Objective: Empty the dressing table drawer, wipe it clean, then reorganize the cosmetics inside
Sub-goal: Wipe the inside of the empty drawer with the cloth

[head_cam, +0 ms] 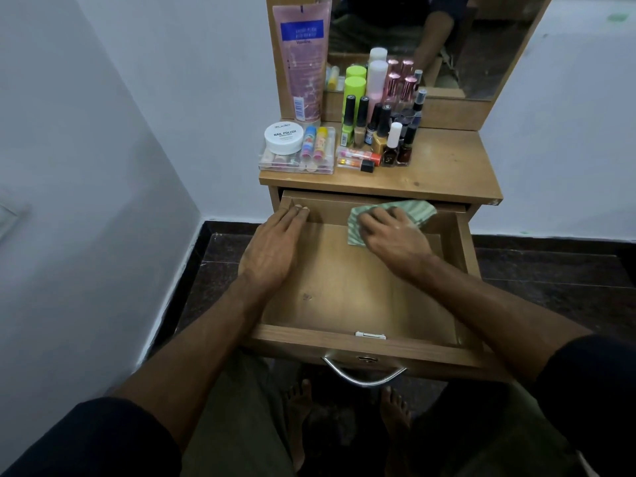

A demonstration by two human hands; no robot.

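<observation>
The wooden drawer (344,340) is pulled out wide and its floor is bare. My right hand (392,232) presses a green striped cloth (418,210) against the drawer's far right corner, fingers spread flat over it. My left hand (275,246) lies along the drawer's left side, its fingertips touching the far left wall. The cosmetics stand on the table top (444,177): a pink tube (304,60), a white nail polish jar (284,136) on a clear box (297,161), and a cluster of nail polish bottles (382,132).
A mirror (447,39) rises behind the bottles. White walls close in on the left and behind the table. The metal handle (364,373) sticks out from the drawer front, above my bare feet (395,418) on the dark floor.
</observation>
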